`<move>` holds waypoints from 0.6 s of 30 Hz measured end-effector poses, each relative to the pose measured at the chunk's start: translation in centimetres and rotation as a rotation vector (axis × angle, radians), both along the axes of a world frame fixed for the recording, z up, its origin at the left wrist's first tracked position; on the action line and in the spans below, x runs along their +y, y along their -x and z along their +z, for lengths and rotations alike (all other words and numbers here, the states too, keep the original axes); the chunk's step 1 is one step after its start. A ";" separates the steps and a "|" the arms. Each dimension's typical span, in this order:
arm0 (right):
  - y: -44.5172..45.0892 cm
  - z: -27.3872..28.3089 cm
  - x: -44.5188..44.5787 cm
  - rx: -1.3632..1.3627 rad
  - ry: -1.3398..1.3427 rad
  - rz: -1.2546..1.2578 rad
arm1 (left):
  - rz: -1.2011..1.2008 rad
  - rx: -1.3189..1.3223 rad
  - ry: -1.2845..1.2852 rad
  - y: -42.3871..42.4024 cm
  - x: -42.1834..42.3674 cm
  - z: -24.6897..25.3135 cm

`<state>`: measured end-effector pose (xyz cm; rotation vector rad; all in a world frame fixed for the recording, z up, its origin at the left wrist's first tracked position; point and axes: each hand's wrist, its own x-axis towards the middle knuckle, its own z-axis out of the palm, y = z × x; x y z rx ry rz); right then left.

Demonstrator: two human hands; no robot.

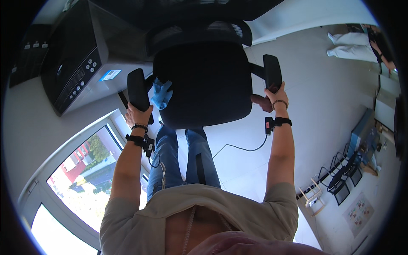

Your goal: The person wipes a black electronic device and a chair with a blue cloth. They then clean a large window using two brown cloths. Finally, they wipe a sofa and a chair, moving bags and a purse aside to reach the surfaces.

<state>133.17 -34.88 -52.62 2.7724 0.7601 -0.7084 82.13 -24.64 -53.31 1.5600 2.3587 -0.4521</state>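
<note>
A black office chair (204, 76) stands before me, its seat towards me and its backrest (197, 35) at the far side. My left hand (138, 114) grips the near end of the left armrest (137, 87). On the other side, my right hand (278, 95) holds the near end of the right armrest (273, 68). A reddish-brown cloth (262, 102) hangs beside that hand, partly hidden; whether my fingers pinch it I cannot tell. Over the left edge of the seat lies a crumpled light-blue cloth (162, 94).
To the left is a dark appliance (78, 78) with a button panel, above a glazed window (86, 173). A cable (244, 149) runs from the device on my right wrist. Black chairs (339, 189) line the right side; a person (360, 46) is at the far right.
</note>
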 end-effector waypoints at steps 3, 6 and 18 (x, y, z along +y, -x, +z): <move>-0.7 -0.3 0.2 -0.012 0.001 -0.024 | 0.003 0.011 0.003 -0.7 -0.1 0.0; -0.6 -0.3 0.4 -0.029 -0.024 -0.014 | 0.002 0.014 -0.009 -1.1 0.0 0.6; -0.8 -1.4 2.1 -0.190 -0.177 0.015 | -0.019 0.021 -0.068 -3.0 2.1 1.5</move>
